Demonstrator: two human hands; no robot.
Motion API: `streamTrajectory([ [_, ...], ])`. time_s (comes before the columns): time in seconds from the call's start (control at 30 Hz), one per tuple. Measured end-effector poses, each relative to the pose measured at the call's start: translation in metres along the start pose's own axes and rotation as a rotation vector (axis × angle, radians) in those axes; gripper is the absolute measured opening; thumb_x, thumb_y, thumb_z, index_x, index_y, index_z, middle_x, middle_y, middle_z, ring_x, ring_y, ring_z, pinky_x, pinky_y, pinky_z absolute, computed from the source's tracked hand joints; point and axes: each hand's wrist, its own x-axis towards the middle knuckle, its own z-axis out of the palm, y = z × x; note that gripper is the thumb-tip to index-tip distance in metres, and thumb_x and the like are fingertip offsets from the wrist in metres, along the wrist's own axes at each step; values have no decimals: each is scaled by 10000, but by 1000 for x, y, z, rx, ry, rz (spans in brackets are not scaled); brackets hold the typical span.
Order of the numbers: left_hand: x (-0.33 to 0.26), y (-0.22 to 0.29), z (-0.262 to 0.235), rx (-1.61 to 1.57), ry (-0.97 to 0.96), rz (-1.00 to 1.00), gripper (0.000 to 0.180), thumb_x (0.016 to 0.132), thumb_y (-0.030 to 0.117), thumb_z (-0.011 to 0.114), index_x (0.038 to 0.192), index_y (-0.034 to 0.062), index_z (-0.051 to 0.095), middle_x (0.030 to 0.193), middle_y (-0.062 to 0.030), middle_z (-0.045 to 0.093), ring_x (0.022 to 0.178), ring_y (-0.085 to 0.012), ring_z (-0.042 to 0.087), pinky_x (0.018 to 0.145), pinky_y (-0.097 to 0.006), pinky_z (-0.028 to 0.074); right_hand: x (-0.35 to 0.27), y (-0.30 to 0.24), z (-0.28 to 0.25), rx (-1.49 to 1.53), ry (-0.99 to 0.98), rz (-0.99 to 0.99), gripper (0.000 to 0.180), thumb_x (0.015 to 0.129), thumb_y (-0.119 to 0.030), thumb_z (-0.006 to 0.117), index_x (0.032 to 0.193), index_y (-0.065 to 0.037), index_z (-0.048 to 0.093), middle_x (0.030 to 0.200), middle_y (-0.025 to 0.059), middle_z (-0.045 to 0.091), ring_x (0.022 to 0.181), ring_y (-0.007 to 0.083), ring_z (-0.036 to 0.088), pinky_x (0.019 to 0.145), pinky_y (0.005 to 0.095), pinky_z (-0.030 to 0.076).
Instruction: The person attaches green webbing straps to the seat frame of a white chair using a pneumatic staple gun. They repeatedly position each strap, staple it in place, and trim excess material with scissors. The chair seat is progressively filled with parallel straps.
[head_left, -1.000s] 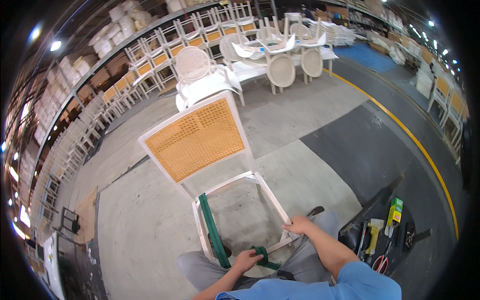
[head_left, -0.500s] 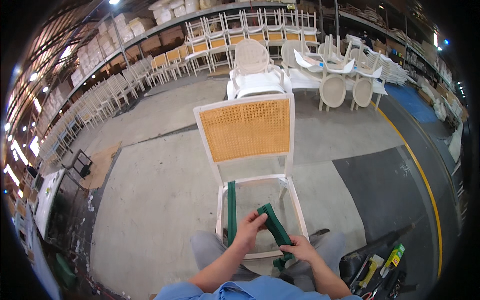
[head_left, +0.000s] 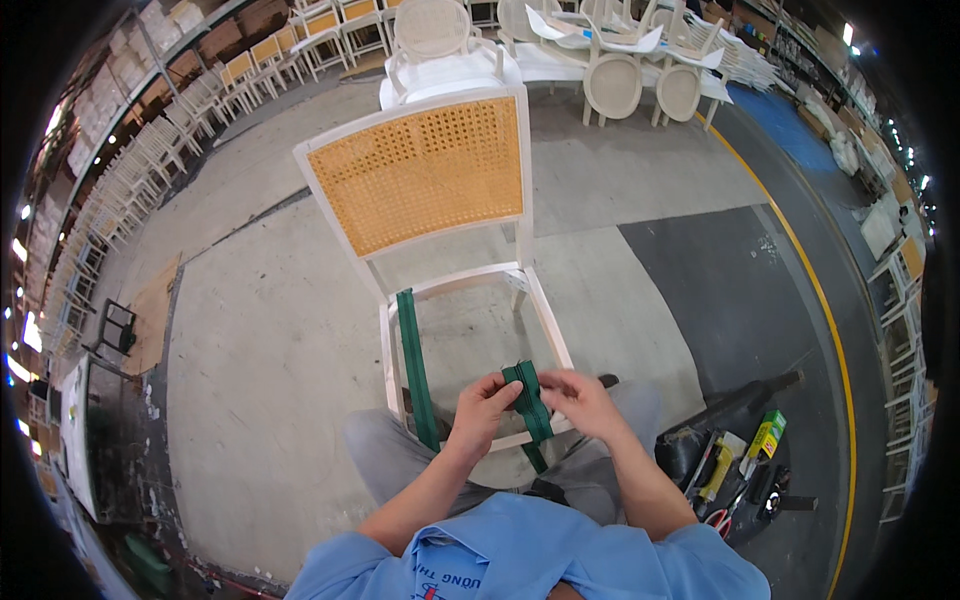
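Observation:
A pale wooden chair frame [head_left: 547, 318] with a woven cane back [head_left: 425, 172] stands in front of me, its seat open. One green webbing strap [head_left: 413, 360] runs along the seat's left side, from the back rail to the front. My left hand [head_left: 483, 410] pinches a second green webbing strap [head_left: 526, 397] between thumb and fingers over the front rail. My right hand [head_left: 585, 402] is closed at that strap's right edge, its fingertips partly hidden and slightly blurred. The strap's lower end hangs past the front rail, between my knees.
Tools lie on the floor at my right: a yellow-handled tool [head_left: 716, 474], red-handled scissors [head_left: 718, 520] and a green-yellow box [head_left: 766, 434]. White-covered chairs [head_left: 450, 75] stand behind the cane back, with upturned chairs [head_left: 612, 85] beside them. Rows of chair frames [head_left: 165, 140] line the left.
My view has tilted down, shifting the chair up and left in the picture. The held strap hangs more upright, and my right hand has moved from its lower part up beside my left hand.

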Motion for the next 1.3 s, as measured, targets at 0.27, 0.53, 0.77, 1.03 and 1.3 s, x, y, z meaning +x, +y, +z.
streamTrajectory([
  [0.27, 1, -8, -3, -62, 66, -20, 114, 1015, 144, 681, 1018, 32, 701, 932, -4, 691, 858, -110, 647, 837, -309, 551, 22, -37, 12, -23, 25, 10, 130, 958, -92, 706, 1028, 13, 677, 912, 47, 724, 829, 102, 653, 741, 281, 531],
  [0.53, 6, -8, -13, -77, 26, -8, 93, 1010, 139, 688, 1002, 46, 692, 923, 10, 679, 847, -101, 632, 840, -301, 543, 19, -40, 22, -157, 146, -310, 144, 888, -9, 727, 1029, -11, 702, 939, 113, 720, 864, 243, 724, 767, 345, 566],
  [0.77, 7, -4, -17, 60, 23, 11, 89, 996, 103, 699, 1028, 20, 694, 940, 21, 680, 862, -88, 628, 839, -271, 514, 24, -45, 22, -325, 142, -359, 146, 885, -42, 731, 1028, -22, 711, 947, 134, 706, 853, 319, 710, 750, 381, 557],
  [1.03, -6, 19, -11, 788, 218, 515, 238, 873, 120, 783, 1090, 60, 706, 941, -100, 679, 921, -278, 658, 827, -383, 516, 32, -44, 31, -385, 135, -371, 100, 887, -46, 725, 981, -32, 694, 958, 126, 652, 879, 326, 676, 757, 388, 543],
  [1.3, 18, 22, -25, 937, 149, 517, 135, 865, 123, 804, 971, 62, 749, 920, -81, 696, 904, -235, 689, 783, -350, 540, 53, -34, 27, -249, 27, -307, 233, 895, -16, 736, 1113, -43, 660, 995, 90, 660, 906, 233, 678, 770, 345, 542],
])
